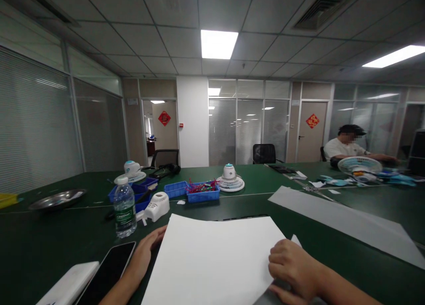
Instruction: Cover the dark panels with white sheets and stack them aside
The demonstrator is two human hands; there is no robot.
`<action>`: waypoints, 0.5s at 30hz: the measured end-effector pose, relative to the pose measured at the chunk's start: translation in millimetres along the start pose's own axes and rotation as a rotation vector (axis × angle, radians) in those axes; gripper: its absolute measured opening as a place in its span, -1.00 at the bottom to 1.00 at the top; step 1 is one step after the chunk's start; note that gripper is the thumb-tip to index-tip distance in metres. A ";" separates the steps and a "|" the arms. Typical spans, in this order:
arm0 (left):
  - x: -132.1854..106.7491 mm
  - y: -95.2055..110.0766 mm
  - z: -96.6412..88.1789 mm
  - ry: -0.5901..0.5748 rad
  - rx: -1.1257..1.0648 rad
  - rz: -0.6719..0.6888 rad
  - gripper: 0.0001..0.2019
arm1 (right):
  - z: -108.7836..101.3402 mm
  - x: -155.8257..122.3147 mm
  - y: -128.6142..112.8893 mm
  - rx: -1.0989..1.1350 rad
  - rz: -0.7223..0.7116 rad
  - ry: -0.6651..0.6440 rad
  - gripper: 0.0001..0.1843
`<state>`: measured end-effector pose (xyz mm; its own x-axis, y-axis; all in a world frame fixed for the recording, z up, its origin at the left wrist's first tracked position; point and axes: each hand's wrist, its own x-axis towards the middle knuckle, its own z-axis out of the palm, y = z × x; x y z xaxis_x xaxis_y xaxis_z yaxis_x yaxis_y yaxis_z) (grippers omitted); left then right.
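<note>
A large white sheet of paper or card (212,256) fills the near middle of the head view, slightly curved along its far edge. My right hand (292,265) grips its right edge with curled fingers, and a small white corner sticks up behind the knuckles. On the other side, my left hand (149,247) rests along the sheet's left edge with fingers stretched out, their tips hidden by it. Beside my left forearm lie a black-screened phone (109,269) and a white slab-like object (69,283).
Around the green table (245,204) stand a water bottle (125,210), a white plastic housing (157,206), blue bins (203,195) with wires, fan parts (229,181) and a metal tray (58,198). A grey sheet (345,221) lies right. Another person (347,145) sits at far right.
</note>
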<state>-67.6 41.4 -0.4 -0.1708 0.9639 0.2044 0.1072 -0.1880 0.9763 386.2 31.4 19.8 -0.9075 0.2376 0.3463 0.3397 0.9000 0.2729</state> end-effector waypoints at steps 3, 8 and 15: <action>1.7 -2.9 0.3 -0.019 0.041 -0.018 -0.44 | 5.6 0.1 -0.2 0.021 0.009 -0.030 -0.62; -6.1 -12.9 10.8 0.020 0.468 0.108 -0.31 | 10.4 0.3 -0.6 0.035 0.045 -0.106 -0.50; -6.2 -22.5 14.4 0.010 0.687 0.127 -0.20 | -5.5 -4.9 7.5 0.230 0.112 -0.082 -0.18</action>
<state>-54.9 42.3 -24.7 -0.1243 0.9400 0.3178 0.7216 -0.1342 0.6792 394.5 35.0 25.1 -0.8877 0.3605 0.2863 0.3825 0.9237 0.0229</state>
